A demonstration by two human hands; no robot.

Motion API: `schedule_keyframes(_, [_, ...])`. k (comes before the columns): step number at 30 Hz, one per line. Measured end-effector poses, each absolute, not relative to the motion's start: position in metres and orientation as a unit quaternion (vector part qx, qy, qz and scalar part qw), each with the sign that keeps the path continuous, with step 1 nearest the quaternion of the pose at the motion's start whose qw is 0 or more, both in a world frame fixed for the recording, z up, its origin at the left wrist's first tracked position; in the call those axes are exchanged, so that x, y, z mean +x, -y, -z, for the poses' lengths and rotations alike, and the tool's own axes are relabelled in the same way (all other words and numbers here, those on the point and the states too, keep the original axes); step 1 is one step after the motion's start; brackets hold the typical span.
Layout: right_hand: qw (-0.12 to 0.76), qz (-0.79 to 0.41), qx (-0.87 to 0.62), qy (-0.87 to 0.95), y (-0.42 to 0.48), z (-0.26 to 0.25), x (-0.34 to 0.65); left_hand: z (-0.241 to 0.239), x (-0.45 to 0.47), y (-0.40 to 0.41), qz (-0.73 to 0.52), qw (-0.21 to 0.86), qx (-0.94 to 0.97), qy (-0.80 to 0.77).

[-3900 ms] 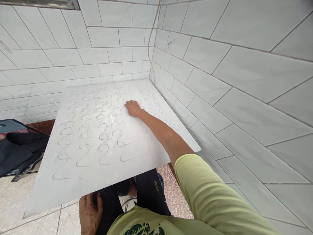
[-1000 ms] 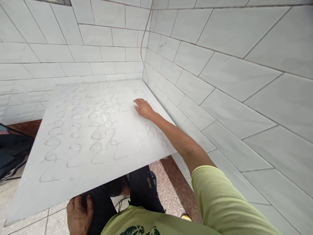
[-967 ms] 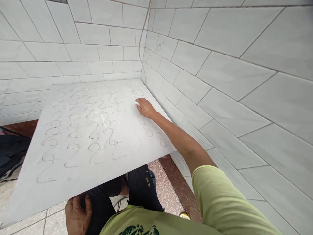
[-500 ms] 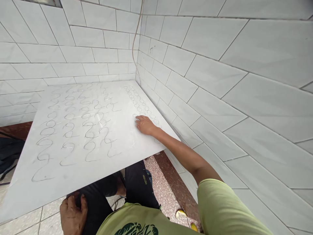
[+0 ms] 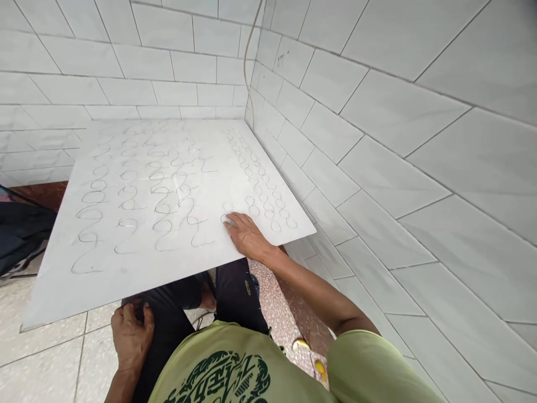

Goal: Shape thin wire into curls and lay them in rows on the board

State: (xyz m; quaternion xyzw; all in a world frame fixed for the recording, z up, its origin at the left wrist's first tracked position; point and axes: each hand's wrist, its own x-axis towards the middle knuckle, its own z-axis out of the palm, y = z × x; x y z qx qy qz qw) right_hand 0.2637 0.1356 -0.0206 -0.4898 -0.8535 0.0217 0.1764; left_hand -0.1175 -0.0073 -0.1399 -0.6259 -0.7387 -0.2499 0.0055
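A large white slab (image 5: 138, 268) lies flat in the tiled corner, covered in rows of drawn grey looping squiggles (image 5: 163, 190). My right hand (image 5: 247, 235) rests on the slab near its front right edge, fingers bunched and pressed down at the end of a loop line; whether it holds a pencil I cannot make out. My left hand (image 5: 131, 338) lies below the slab's front edge, fingers curled over my dark trouser knee.
White tiled walls (image 5: 377, 140) close in the slab at the back and right. A thin cable (image 5: 247, 61) hangs down the corner. A dark bag (image 5: 20, 229) sits on the floor at the left. Speckled floor (image 5: 54, 358) and red-brown border strip show below.
My right hand has slid from the slab's far middle toward me, down to its front right edge. A new line of loops now shows behind it. My left hand stays on the knee.
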Motion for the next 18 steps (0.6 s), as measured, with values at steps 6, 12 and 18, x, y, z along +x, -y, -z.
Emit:
schedule_keyframes(6, [0.229,-0.086,-0.482,0.841,-0.077,0.024,0.261,0.138,-0.115,0.006,0.248,-0.004,-0.628,0.737])
schedule_keyframes(12, [0.246,-0.114,-0.504,0.820,-0.043,0.033,0.261,0.136,-0.112,0.007,0.251,-0.015,-0.621,0.743])
schedule_keyframes(18, [0.328,-0.137,-0.532,0.769,-0.029,0.064,0.267,0.136,-0.110,0.010,0.246,-0.024,-0.612,0.751])
